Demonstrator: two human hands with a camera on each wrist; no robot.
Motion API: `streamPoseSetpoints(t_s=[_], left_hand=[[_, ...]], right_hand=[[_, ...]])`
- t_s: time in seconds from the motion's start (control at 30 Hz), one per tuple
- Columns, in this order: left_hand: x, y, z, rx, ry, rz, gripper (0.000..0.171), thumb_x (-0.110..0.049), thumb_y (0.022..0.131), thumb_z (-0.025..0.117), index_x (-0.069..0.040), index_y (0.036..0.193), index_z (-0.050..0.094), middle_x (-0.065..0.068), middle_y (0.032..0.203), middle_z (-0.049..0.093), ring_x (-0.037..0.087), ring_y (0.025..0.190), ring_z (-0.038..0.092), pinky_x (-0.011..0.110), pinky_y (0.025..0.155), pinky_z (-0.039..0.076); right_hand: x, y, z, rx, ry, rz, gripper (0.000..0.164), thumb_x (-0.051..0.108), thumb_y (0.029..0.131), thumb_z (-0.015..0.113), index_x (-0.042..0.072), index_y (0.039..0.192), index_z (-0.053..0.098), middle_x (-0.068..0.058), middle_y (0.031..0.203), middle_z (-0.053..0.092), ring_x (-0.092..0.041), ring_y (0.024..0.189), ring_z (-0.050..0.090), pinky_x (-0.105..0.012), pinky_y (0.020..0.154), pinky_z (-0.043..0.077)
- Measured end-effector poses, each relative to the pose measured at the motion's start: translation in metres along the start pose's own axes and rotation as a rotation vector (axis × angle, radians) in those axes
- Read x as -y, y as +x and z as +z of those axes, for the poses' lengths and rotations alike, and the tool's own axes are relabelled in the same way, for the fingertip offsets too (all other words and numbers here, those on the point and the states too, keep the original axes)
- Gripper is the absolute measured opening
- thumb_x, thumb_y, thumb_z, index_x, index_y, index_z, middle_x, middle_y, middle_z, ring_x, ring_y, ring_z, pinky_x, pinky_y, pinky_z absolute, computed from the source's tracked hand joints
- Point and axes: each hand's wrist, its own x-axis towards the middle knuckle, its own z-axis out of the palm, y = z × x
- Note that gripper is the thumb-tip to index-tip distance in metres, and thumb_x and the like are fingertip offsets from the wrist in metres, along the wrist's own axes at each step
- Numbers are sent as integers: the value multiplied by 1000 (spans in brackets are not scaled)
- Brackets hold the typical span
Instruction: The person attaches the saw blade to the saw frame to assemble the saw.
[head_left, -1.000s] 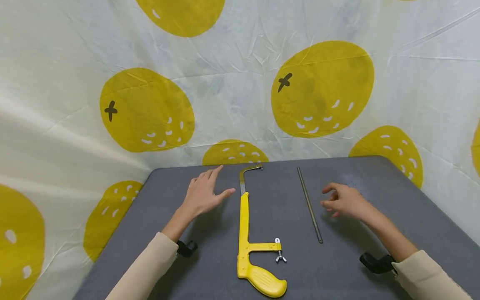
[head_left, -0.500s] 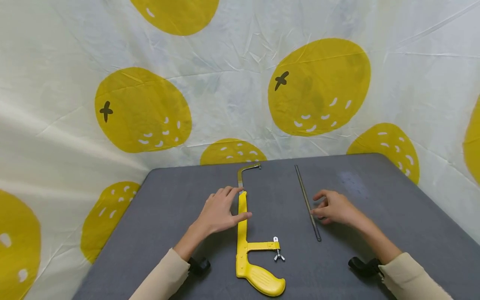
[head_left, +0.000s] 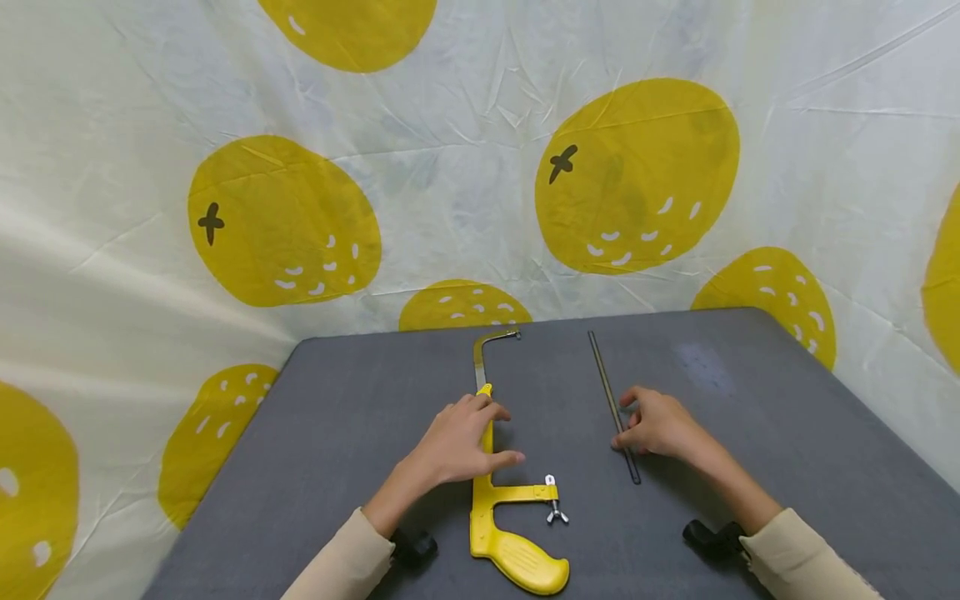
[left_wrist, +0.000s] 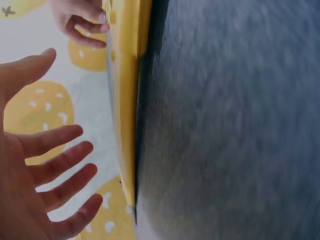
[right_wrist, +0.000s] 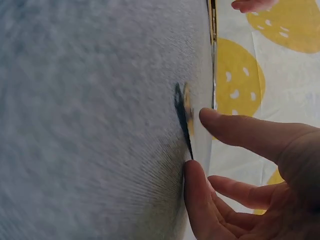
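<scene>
A yellow hacksaw frame [head_left: 483, 500] lies on the dark grey tabletop, its bent metal end at the far side and its handle near me. Over the frame's long bar hovers my left hand [head_left: 461, 442], fingers spread. The left wrist view shows that hand [left_wrist: 45, 165] apart from the yellow bar [left_wrist: 125, 100]. To the right lies a thin saw blade [head_left: 606, 375]. My right hand [head_left: 656, 425] is at the blade's near half, thumb and forefinger on either side of it. In the right wrist view a gap shows between the thumb [right_wrist: 235, 130] and the blade [right_wrist: 188, 102].
The grey table [head_left: 360, 400] meets a white cloth backdrop [head_left: 465, 183] printed with yellow fruit along its far edge. A wing nut [head_left: 557, 514] sits on the frame's short yellow arm.
My left hand has come right and nearer to me, from beside the hacksaw frame to over its bar. My right hand has moved left and down to the blade.
</scene>
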Motion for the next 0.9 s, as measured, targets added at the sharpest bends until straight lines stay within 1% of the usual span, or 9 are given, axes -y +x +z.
streamPoseSetpoints(t_s=[0.23,0.33,0.47,0.57,0.7,0.8,0.9], left_hand=[[-9,-3,4,24,-69,40,57,-67,88,68,-23,123,72,-4,126,64,17,113,60,42,93,53],[-11,-4,7,38,-92,50,57,-69,87,68,-23,121,73,-5,123,65,15,111,61,39,92,53],[-13,-4,9,75,-109,52,58,-70,87,66,-25,121,73,-6,124,64,14,113,61,41,95,52],[-14,-4,12,106,-111,58,57,-71,87,66,-26,121,73,-7,123,64,13,113,61,41,95,52],[-15,-5,15,137,-117,68,53,-70,85,69,-29,118,73,-11,116,65,8,105,61,35,89,52],[-15,-5,16,163,-130,80,50,-68,83,73,-29,116,72,-13,109,64,4,94,59,29,81,50],[-15,-4,18,199,-155,101,49,-64,82,77,-28,116,71,-14,103,64,1,88,57,23,77,48]], right_hand=[[4,0,4,-5,-23,47,65,10,75,90,-6,128,57,-8,85,62,-17,64,61,-33,59,49],[4,0,4,-9,-40,51,63,8,74,89,-4,127,57,-8,86,61,-19,68,59,-34,61,46],[4,-1,4,-10,-44,50,60,6,75,88,-3,127,57,-8,88,60,-22,73,54,-35,63,43],[3,-1,4,5,-20,55,58,4,76,87,-2,126,57,-9,89,59,-22,74,53,-35,63,44],[-1,0,3,50,75,39,55,-1,77,85,-2,124,55,-9,87,57,-22,72,56,-35,63,49],[-7,2,1,105,190,-2,49,-7,79,79,-2,120,54,-8,83,54,-21,69,58,-34,63,51],[-13,3,-1,169,301,-49,39,-11,79,75,-3,112,55,-5,80,51,-20,70,58,-34,64,51]])
